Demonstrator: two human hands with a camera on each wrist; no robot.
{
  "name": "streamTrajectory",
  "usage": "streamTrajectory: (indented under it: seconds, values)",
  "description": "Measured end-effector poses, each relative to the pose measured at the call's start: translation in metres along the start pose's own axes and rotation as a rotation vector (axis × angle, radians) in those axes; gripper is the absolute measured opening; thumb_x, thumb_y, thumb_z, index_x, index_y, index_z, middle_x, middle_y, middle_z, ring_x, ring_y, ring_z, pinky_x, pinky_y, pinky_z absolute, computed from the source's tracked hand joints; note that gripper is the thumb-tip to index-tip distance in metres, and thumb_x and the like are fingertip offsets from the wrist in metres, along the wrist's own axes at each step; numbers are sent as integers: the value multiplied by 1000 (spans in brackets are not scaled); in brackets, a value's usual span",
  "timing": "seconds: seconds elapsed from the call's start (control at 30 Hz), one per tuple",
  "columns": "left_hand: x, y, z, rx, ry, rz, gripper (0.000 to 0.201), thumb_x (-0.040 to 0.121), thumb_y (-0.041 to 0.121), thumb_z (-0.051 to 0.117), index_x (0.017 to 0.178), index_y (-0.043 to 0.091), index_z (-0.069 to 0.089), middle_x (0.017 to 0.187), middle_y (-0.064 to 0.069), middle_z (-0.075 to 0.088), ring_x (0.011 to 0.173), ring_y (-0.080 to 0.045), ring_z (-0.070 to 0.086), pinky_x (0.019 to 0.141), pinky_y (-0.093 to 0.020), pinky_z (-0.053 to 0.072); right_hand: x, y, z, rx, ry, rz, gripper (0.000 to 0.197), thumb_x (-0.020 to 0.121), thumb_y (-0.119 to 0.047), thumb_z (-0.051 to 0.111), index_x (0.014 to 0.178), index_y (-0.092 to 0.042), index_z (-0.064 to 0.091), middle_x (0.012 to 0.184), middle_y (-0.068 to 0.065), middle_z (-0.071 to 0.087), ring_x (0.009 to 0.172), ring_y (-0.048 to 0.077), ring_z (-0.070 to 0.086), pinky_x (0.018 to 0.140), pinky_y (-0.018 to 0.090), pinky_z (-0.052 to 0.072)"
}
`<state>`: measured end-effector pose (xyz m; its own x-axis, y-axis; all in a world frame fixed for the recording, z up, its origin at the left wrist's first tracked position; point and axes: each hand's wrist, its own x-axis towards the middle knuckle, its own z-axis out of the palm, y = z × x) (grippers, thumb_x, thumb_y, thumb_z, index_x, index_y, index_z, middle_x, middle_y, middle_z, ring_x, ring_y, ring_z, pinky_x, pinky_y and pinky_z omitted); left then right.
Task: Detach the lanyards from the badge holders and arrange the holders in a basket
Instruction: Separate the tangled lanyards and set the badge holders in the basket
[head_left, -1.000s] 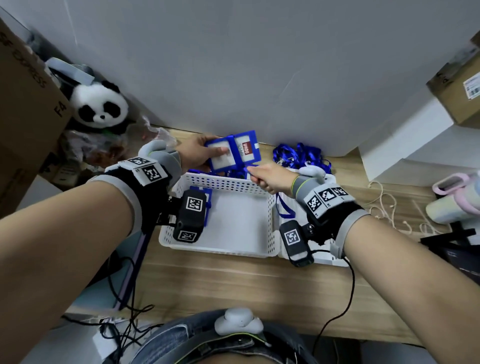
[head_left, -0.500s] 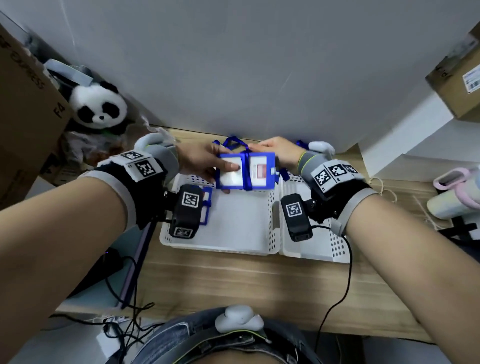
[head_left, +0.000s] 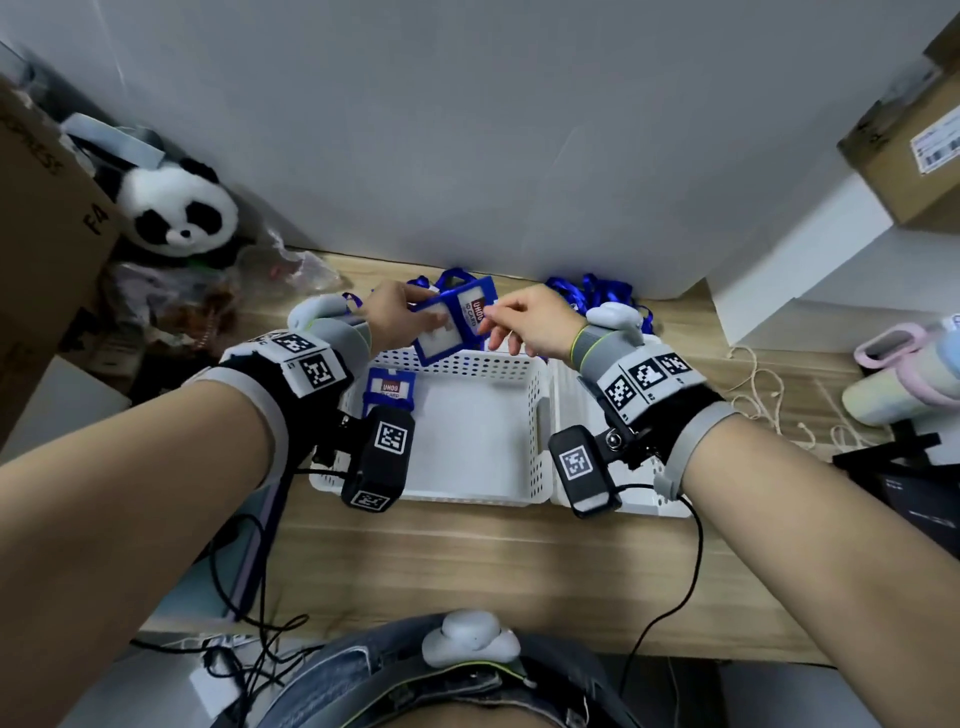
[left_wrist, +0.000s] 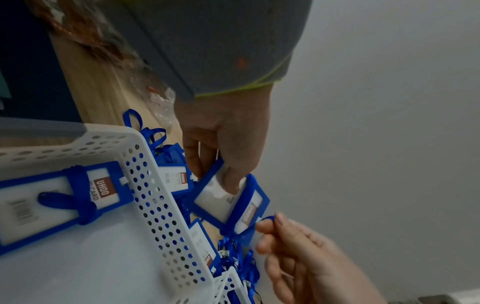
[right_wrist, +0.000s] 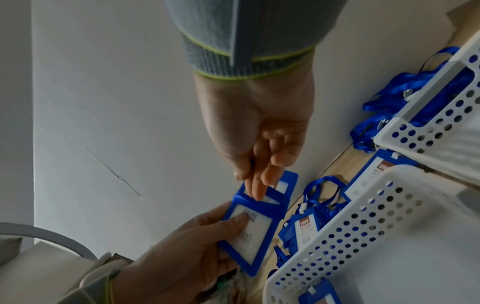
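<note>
A blue badge holder (head_left: 451, 328) with a white card hangs tilted over the back rim of the left white basket (head_left: 470, 364). My left hand (head_left: 415, 312) grips its lower half, thumb pressed on the clear window (left_wrist: 221, 195). My right hand (head_left: 491, 325) pinches the blue lanyard (left_wrist: 267, 219) looped at the holder's top end. In the right wrist view the right fingers (right_wrist: 257, 185) lie on the strap across the holder (right_wrist: 249, 222). Another holder (head_left: 389, 387) with a blue strap round it lies inside the basket at its left.
A second white basket (head_left: 582, 395) stands against the first one's right side. Loose blue lanyards (head_left: 592, 291) are heaped by the wall behind it. Several more holders (right_wrist: 303, 226) lie on the wood between basket and wall. A panda toy (head_left: 176, 213) sits far left.
The holder, held level over the basket half a second ago, is now tilted and further back. My right hand has shifted from its right edge to the lanyard at its end.
</note>
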<state>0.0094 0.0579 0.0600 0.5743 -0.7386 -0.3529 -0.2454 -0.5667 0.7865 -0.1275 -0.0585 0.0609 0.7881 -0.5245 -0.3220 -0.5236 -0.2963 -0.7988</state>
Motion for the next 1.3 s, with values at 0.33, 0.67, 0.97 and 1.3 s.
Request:
streamTrajectory:
  seconds: [0.33,0.67,0.97,1.3]
  values:
    - [0,15,11,-142,-80,-42,40,86,11,64,126,9,56,109,-10,63,92,-21,61,75,-29,54,14,0,13,12,358,17,18,76,-23,75,88,-17,63,75,0,63,69,14,60,67,24,50]
    - [-1,20,11,-275,-78,-114,23,82,6,67,104,7,63,94,-10,64,69,-12,63,55,-19,53,8,-4,22,-341,367,-87,18,80,-18,63,96,-15,70,93,2,72,86,19,64,70,21,42]
    - [-2,14,13,-165,-105,-112,37,82,9,68,118,6,60,106,-11,65,80,-17,65,60,-24,54,6,-2,27,27,231,75,20,82,-13,61,63,-10,58,64,-2,54,61,15,46,55,17,38]
    - [-5,14,7,-327,-181,-217,33,86,6,63,117,-2,57,101,-14,64,81,-18,63,74,-31,54,4,-2,32,-134,36,70,24,83,-23,58,61,-17,52,70,2,45,65,17,40,61,28,32]
